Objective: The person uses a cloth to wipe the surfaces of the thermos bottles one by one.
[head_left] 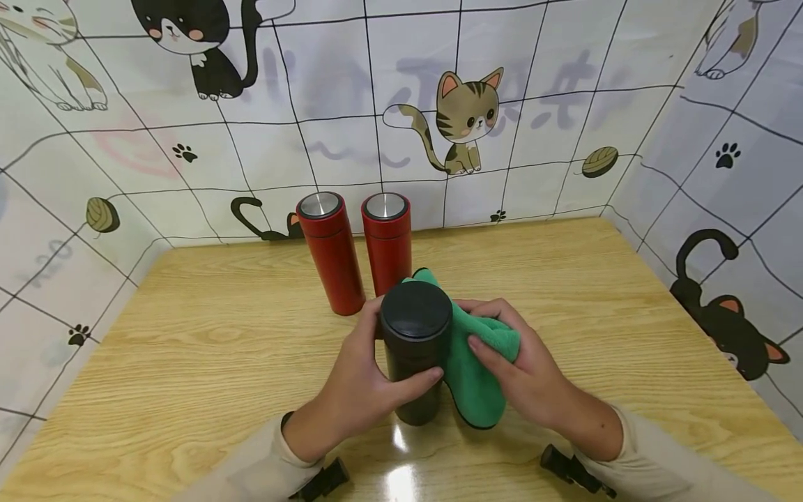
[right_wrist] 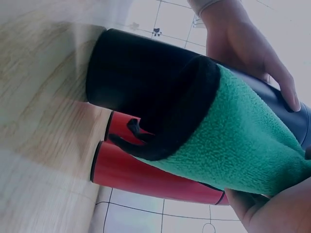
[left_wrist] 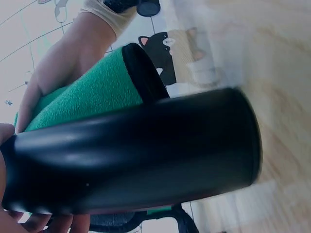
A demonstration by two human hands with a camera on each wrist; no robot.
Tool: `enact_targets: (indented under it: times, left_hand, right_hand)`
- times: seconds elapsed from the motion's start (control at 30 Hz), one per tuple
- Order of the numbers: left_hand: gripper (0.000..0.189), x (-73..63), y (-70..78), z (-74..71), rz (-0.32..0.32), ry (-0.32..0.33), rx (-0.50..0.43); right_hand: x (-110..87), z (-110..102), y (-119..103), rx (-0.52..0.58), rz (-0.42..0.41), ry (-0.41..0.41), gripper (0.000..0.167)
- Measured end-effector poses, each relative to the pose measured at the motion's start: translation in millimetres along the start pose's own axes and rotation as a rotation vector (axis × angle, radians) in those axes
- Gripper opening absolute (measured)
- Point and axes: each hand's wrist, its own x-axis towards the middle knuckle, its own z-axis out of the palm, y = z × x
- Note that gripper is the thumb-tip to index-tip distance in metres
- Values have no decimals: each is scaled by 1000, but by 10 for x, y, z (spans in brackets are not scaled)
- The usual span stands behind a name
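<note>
In the head view my left hand [head_left: 370, 376] grips a black thermos [head_left: 414, 369], the thumb across its front and the fingers round its far side. The thermos is upright, its dark lid [head_left: 417, 310] toward the camera. My right hand [head_left: 527, 369] holds a green cloth [head_left: 477, 383] with dark edging, bunched between thumb and fingers. The cloth lies against the right side of the thermos, and part of it shows behind the lid. In the left wrist view the smooth black body [left_wrist: 136, 155] shows along its length, with the cloth [left_wrist: 97, 92] beside it.
Two red thermoses [head_left: 332, 258] [head_left: 387, 244] with silver-topped lids stand behind the black one, near the back wall. The wooden table [head_left: 219, 376] is bounded by a cat-patterned covering [head_left: 326, 90] at the back and both sides.
</note>
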Motion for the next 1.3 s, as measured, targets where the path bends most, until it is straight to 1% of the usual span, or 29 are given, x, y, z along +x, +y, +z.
enact_targets:
  times: [0.1,0.2,0.3,0.37,0.43,0.53,0.67,0.8,0.93,1.03,1.13,1.23,1.3]
  left_hand:
    - [84,-9,-5,-16,2,-25,25]
    - [85,-16,0,-39,7,-41,62]
    - [86,-10,13,-65,7,-56,96]
    - [86,-7,23,-83,4,-64,105]
    - [87,-9,32,-96,-1,-74,104]
    - [88,-14,41,-106,-7,-87,96]
    - [88,-16,47,-107,-11,-89,96]
    - [88,-19,46,-104,-18,-82,112]
    - [88,-19,46,-101,-31,-82,118]
    - [87,-10,49,-103,-38,-80,113]
    - [86,-1,54,-104,-37,-75,109]
    - [85,-1,52,-101,-26,-69,109]
    - [85,-1,51,-98,-20,-69,105]
  right_hand:
    - [-8,19,4,13,-4,-6,27]
    - [-14,32,23,-2,3,1,40]
    - [-13,45,49,-26,49,-5,56]
    - [-15,58,60,-30,89,-35,66]
    - [-17,70,69,-26,109,-71,71]
    - [-23,90,76,-37,97,-103,67]
    - [-26,107,85,-70,49,-87,60]
    - [-33,109,62,-87,33,-41,55]
    - [-46,89,-1,-83,36,37,51]
    - [-44,77,-30,-71,5,83,49]
    - [-32,80,-28,-56,-32,90,47]
    - [-27,89,-19,-65,-27,79,45]
    - [-30,85,-28,-82,1,80,44]
